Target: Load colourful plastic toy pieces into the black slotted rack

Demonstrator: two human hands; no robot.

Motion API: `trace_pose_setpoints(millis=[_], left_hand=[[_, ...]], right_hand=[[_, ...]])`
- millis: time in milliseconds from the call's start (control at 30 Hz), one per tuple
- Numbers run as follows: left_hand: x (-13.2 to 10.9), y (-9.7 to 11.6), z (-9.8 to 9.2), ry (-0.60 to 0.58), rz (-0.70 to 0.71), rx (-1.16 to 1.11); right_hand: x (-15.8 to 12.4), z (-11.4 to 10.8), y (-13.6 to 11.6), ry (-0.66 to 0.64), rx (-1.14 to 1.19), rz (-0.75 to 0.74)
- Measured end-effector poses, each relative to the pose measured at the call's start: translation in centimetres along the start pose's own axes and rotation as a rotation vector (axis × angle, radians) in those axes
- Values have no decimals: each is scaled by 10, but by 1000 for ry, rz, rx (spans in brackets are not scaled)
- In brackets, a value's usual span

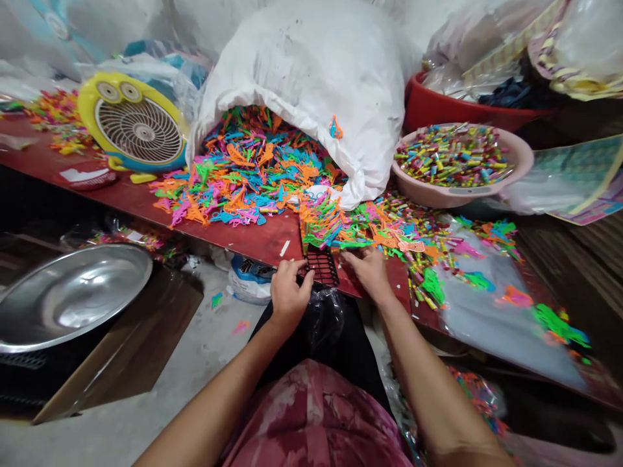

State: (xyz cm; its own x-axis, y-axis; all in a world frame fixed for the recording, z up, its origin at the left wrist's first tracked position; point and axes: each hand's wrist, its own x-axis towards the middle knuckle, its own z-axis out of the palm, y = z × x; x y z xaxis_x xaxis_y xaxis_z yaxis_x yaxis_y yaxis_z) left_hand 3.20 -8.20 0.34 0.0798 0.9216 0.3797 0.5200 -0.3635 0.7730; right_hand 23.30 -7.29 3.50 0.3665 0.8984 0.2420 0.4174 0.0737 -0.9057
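Note:
My left hand is at the left edge of a small black plastic grid at the table's front edge. Its thumb and fingers are bent around that edge. To the right of the grid, my right hand has its thumb stretched left and its fingers curled beside the pile. Whatever its fingertips hold, if anything, is too small to make out. Just behind the grid lies a heap of small bright plastic pieces, green, orange and pink, shaped like toy pistols. A clear plastic bag hangs below the grid over my lap.
A large white sack spills more plastic pieces onto the red table. At right stands a pink basin of small coloured tubes. A yellow fan and a metal bowl are at left.

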Motion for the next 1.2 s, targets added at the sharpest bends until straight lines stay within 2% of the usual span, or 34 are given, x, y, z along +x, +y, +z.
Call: trace_pose_setpoints(millis=[100,200,333,433,500,600,733,800,867,933,967,1033,1133,1200], left_hand=[[0,0,1,-46,-23,23],[1,-2,3,-71,-46,32],[0,-4,5,-69,-40,8],[-2,0,6,-69,-10,-12],[-5,5,8,-91,15,2],[-9,17,12,-184,78,42],[-16,29,17,-330,210,-34],[-14,29,17,-309,223,-126],[-4,22,13,-146,144,-174],[15,10,8,77,26,-171],[28,3,7,135,1,-169],[54,-11,6,106,34,-206],[87,-28,13,-95,126,-329],[99,-34,20,-180,166,-391]], right_hand=[[-1,2,1,34,-34,-58],[-9,0,1,45,-55,-184],[-27,1,-7,-15,-100,-292],[-36,10,-16,-72,-89,-273],[-40,18,-19,-23,-86,-226],[-45,23,-19,108,-120,-127],[-52,12,-16,176,-81,-62],[-56,3,-15,183,-52,-23],[-59,-3,-14,207,-36,13],[-61,-5,-12,233,-6,16],[-62,-4,-11,238,4,10],[-63,-2,-11,238,16,10],[-64,0,-14,220,55,67],[-65,-2,-17,180,104,112]])
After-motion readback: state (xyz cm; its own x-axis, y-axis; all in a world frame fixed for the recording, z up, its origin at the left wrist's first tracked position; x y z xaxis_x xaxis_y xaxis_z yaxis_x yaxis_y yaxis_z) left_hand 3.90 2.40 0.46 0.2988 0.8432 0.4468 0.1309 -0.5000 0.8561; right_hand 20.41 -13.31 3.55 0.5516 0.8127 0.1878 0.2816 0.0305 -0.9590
